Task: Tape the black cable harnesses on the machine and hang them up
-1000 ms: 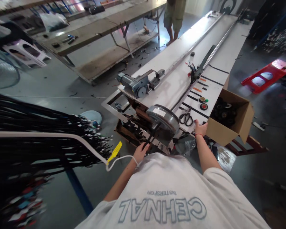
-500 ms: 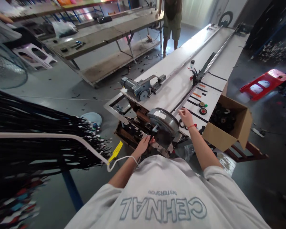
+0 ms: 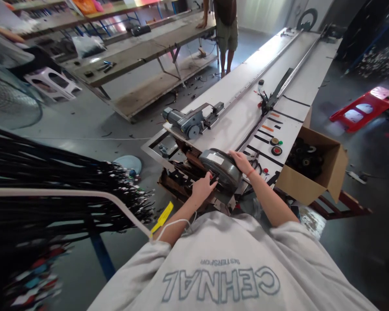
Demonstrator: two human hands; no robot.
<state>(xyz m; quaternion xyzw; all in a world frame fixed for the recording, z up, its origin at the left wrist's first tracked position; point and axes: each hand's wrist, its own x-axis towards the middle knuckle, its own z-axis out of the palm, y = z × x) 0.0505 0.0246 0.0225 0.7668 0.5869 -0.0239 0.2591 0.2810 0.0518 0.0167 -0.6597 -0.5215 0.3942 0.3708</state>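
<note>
A grey wheel (image 3: 225, 167) with a pale label is mounted at the near end of the long white table. My right hand (image 3: 241, 161) lies on the far right side of its rim, fingers bent over the edge. Close to the wheel's hub, on the near left side, my left hand (image 3: 203, 188) is closed, with the thumb and fingers drawn together. What it grips there is too small and dark to make out. From the wheel, a black strap (image 3: 249, 137) runs along the table to a black clamp-like fitting (image 3: 268, 103) on the rail.
A grey motor (image 3: 181, 120) sits at the table's left edge. On the right stand a cardboard box (image 3: 306, 190) of dark parts and a red stool (image 3: 365, 110). Many black straps (image 3: 84, 181) hang at my left beside a white tube (image 3: 94, 195). Another person (image 3: 227, 39) stands behind.
My right hand has moved left, from above the strap onto the wheel's rim. My left hand has risen from below the hub to beside it.
</note>
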